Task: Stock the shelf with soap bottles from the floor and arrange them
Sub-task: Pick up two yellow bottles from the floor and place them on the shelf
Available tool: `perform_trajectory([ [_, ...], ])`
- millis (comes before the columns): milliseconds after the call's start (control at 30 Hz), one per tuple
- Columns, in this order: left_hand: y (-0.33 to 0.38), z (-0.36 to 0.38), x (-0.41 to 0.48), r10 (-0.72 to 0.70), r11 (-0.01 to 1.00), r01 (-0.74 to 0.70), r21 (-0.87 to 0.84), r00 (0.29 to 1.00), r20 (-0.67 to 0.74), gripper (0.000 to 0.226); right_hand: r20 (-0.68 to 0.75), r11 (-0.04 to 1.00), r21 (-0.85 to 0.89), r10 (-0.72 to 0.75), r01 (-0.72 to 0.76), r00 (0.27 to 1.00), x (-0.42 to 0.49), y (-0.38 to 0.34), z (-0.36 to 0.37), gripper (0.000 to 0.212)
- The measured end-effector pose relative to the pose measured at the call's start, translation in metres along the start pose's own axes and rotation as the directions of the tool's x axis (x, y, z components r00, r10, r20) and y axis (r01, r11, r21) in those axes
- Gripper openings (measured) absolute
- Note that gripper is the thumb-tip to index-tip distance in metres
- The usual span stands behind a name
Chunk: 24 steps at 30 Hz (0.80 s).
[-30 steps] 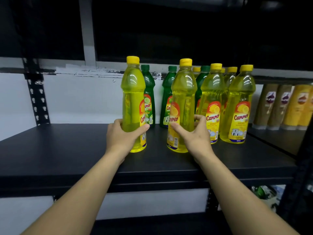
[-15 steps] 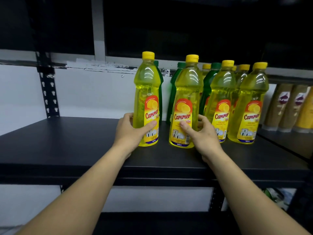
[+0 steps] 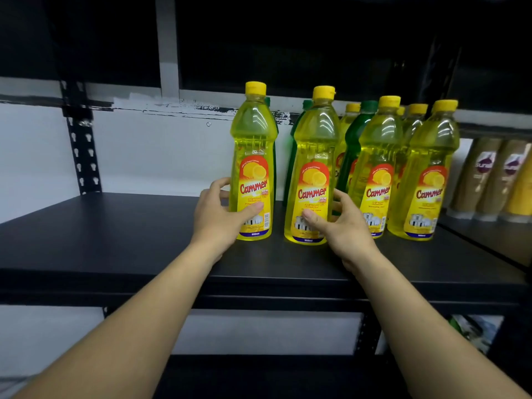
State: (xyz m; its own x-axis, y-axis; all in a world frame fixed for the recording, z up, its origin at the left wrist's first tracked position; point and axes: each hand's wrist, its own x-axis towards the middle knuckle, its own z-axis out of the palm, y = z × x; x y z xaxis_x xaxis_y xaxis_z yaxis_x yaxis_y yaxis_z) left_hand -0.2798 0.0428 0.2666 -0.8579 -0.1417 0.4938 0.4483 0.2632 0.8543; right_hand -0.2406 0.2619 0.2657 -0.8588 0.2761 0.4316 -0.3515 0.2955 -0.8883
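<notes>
Two yellow lemon soap bottles stand upright near the front of the black shelf [image 3: 115,240], labels facing me. My left hand [image 3: 221,217] grips the left yellow bottle [image 3: 253,139] low down, thumb on the label and fingers curled round its left side. My right hand [image 3: 345,228] grips the second yellow bottle [image 3: 315,145] the same way, thumb on the label and fingers round its right side. To their right, more yellow bottles [image 3: 426,168] stand in the same front row.
Green bottles [image 3: 357,133] and further yellow ones stand behind the front row. Brown and gold bottles [image 3: 489,174] fill the neighbouring shelf at right. A black perforated upright [image 3: 82,145] rises at left, before a white wall. A lower shelf lies below.
Both held bottles have been turned so their labels face front, and they now stand closer together. My hands stay low on the bottles.
</notes>
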Motion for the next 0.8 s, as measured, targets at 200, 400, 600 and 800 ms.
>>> perform_trajectory([
  [200, -0.003, 0.0, 0.002, -0.002, 1.0, 0.001, 0.026, 0.999, 0.039, 0.071, -0.015, 0.997, -0.065, -0.038, 0.037, 0.999, 0.0, 0.0, 0.001, 0.088],
  [400, 0.003, 0.007, -0.006, 0.209, 0.884, -0.233, 0.405, 0.972, 0.104, 0.116, -0.052, 0.857, -0.494, -0.196, 0.145, 0.979, -0.003, -0.005, 0.009, 0.105],
  [600, 0.001, 0.009, 0.0, 0.213, 0.863, -0.257, 0.435, 0.966, 0.148, 0.116, -0.104, 0.802, -0.595, -0.136, 0.048, 0.985, 0.008, -0.009, 0.016, 0.102],
  [800, -0.005, 0.025, 0.026, 0.17, 0.834, -0.233, 0.5, 0.971, 0.169, 0.117, -0.153, 0.794, -0.607, -0.082, -0.028, 0.985, 0.033, -0.007, 0.025, 0.092],
])
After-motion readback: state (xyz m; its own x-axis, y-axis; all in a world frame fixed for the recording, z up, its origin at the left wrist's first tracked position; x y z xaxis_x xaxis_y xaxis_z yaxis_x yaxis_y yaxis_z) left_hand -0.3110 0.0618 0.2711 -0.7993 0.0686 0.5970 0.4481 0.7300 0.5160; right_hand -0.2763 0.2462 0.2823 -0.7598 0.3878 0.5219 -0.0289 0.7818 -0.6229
